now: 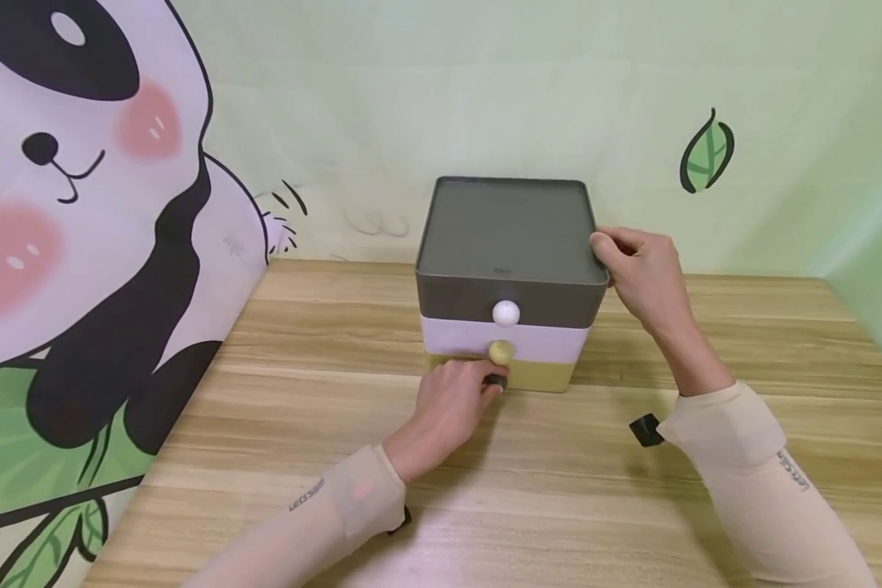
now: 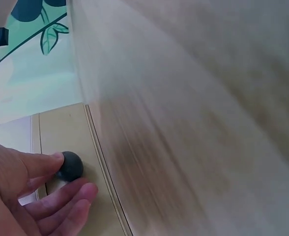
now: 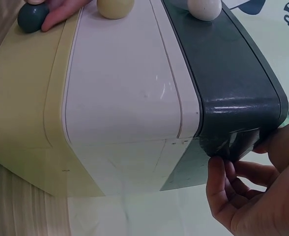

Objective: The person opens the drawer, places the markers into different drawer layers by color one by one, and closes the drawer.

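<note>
A three-tier drawer box (image 1: 505,233) stands on the table, its top tier dark grey, its middle one white and its bottom one yellow. Low at its front, my left hand (image 1: 447,402) pinches the round dark knob (image 2: 72,166) of the yellow drawer (image 2: 63,130) between thumb and fingers. My right hand (image 1: 645,276) grips the right side of the dark grey tier (image 3: 233,93), thumb at the top rim and fingers curled beneath. Above the left hand are a yellow knob (image 1: 501,352) on the white drawer and a white knob (image 1: 505,313) on the grey one.
The wood-grain table (image 1: 323,343) extends on both sides of the box. Close behind stands a pale green wall covering (image 1: 514,106) with a printed panda (image 1: 213,204) at left. Small black devices (image 1: 646,429) show at both sleeve cuffs.
</note>
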The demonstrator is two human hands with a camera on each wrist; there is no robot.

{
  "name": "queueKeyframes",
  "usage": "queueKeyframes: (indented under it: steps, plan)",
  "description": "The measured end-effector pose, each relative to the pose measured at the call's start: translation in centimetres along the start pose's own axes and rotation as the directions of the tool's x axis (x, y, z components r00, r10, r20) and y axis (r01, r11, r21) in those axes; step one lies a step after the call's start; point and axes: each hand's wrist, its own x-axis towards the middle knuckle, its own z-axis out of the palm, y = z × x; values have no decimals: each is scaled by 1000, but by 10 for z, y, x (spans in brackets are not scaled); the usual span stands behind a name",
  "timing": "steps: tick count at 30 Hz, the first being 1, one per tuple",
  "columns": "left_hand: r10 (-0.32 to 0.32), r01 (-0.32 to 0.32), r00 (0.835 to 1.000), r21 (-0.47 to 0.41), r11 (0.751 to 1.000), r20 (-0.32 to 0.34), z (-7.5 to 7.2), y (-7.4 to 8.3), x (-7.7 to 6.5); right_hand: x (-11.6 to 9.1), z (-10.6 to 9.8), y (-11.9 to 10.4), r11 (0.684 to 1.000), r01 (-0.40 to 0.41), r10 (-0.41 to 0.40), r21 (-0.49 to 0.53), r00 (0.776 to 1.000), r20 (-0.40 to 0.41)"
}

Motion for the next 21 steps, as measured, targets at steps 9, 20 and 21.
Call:
queueKeyframes:
  steps: [9,20,21]
  plan:
    - [6,7,997,-164,986,74,-10,-6,-6,0,-1,5,995,-71,67,75,996,56]
    - [-44,19,981,-134,991,-188,-57,-18,-22,-8,-8,5,997,22,-15,-76,996,87]
    - [-55,28,975,-124,992,-214,-62,-19,-24,-10,-9,5,994,39,-29,-104,995,100]
